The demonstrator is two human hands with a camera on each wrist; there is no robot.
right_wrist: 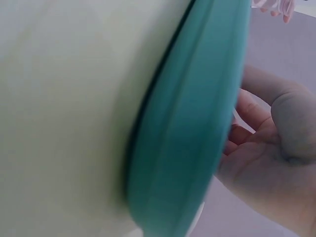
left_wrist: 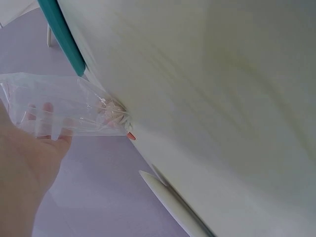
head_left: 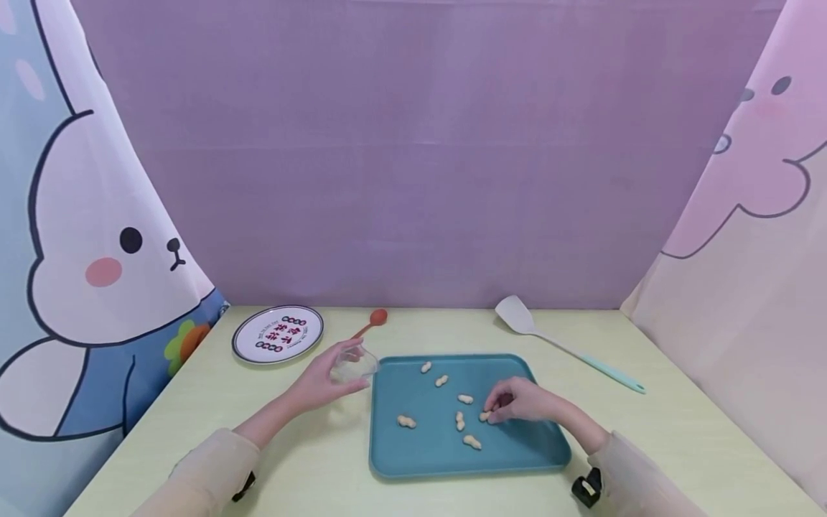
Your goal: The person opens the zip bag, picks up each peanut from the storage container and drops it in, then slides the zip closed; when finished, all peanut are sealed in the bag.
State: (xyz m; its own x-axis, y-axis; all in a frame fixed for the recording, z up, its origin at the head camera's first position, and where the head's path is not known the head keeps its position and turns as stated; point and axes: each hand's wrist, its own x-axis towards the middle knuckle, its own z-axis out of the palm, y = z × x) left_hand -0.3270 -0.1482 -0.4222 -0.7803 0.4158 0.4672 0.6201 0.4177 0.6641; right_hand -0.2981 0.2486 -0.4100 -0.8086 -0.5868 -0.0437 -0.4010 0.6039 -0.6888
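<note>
My left hand (head_left: 326,379) holds a clear plastic cup (head_left: 355,365) just off the tray's left edge, fingers and thumb around its sides. In the left wrist view the see-through cup (left_wrist: 59,103) lies across the left hand (left_wrist: 34,153), with the fingers showing through its wall. Over the right part of the blue-green tray (head_left: 413,463), my right hand (head_left: 525,401) pinches an unshelled peanut (head_left: 485,416) between thumb and fingertips. Several more peanuts, such as one peanut (head_left: 407,421) at the left, lie scattered on the tray. The right wrist view shows the tray's side hiding the fingertips.
A white plate (head_left: 258,332) with red lettering sits at the back left. Beside it lies a red spoon (head_left: 378,317), its handle partly behind the left hand. At the back right rests a spatula (head_left: 517,316) with a pale green handle. A purple curtain (head_left: 413,158) hangs behind the table.
</note>
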